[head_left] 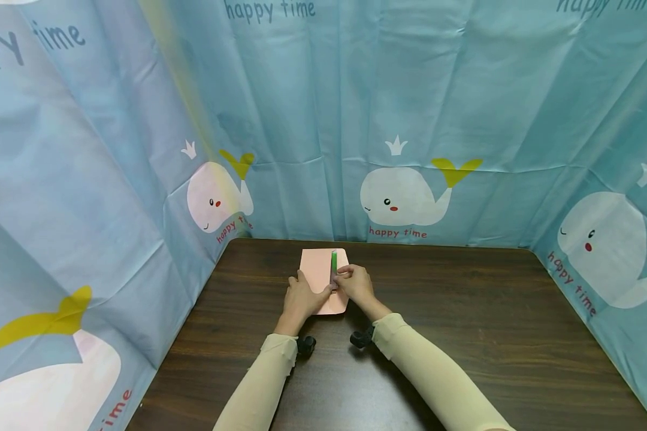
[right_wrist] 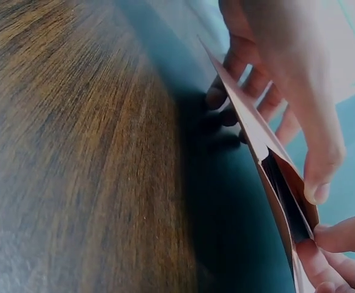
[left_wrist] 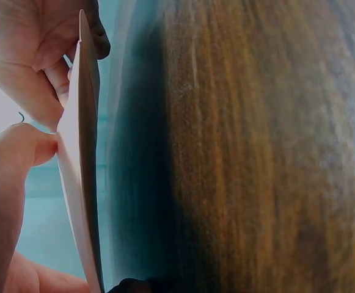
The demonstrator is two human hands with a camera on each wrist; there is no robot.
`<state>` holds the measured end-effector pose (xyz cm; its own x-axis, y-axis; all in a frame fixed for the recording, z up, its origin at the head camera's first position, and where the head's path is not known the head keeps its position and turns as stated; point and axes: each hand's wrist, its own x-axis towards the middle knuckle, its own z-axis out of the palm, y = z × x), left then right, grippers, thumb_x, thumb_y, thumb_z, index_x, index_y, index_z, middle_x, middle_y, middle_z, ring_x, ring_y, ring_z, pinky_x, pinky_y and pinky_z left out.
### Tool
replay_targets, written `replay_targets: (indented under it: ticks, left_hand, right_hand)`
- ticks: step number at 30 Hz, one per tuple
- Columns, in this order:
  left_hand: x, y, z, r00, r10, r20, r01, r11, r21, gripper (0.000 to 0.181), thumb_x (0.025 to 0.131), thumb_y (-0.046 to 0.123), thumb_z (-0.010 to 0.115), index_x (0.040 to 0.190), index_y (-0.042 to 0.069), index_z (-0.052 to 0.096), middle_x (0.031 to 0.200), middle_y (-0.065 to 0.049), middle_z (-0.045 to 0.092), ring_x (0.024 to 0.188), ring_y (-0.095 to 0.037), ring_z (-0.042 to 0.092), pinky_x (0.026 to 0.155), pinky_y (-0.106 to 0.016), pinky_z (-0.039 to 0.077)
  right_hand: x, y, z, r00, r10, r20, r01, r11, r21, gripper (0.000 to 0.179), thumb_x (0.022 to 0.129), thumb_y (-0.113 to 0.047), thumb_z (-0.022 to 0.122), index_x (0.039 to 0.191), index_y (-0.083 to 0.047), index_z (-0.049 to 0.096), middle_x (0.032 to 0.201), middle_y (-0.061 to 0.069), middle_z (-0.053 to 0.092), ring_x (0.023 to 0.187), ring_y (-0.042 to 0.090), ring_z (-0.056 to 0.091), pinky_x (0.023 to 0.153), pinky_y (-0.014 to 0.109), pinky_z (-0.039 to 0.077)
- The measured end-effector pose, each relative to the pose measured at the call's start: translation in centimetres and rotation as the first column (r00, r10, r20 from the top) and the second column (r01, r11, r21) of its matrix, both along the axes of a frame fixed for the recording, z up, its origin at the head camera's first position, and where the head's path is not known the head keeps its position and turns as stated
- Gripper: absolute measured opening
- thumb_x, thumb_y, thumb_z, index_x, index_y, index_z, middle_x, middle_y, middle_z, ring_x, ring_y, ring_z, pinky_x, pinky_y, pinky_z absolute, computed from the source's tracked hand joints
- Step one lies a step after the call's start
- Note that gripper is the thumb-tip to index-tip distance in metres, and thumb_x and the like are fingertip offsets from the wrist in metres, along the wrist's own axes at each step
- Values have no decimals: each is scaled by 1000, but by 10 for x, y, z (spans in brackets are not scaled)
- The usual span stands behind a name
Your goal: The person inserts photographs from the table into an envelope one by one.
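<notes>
A pink paper envelope is held slightly tilted over the table, between both hands. My left hand grips it from the left, thumb on the upper face and fingers around the far edge, as the right wrist view shows. My right hand pinches the lip of its opening between thumb and fingers. Near the right side of the envelope shows a narrow green strip. In the right wrist view the opening gapes, dark inside. The left thumb presses by the lip, close to the right fingertips.
The dark wood-grain table spreads around the hands. Behind it and at both sides hangs a blue curtain with whale prints. Black camera mounts sit on both wrists, low over the table.
</notes>
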<state>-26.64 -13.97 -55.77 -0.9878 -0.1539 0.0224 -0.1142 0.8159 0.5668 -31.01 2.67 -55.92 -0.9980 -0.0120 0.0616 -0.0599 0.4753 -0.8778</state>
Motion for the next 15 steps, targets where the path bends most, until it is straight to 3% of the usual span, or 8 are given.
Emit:
replay_targets:
  ticks: [15]
  left_hand:
    - [0, 0, 0, 1000, 4, -11, -4, 1000, -2, 116, 90, 64, 74, 163, -14, 27, 146, -42, 44, 122, -58, 60, 98, -61, 54]
  right_hand:
    - [3, -6, -2, 999, -34, -13, 35, 997, 64, 18, 93, -18, 84, 108, -8, 83, 87, 1, 78, 78, 19, 71, 72, 38, 54]
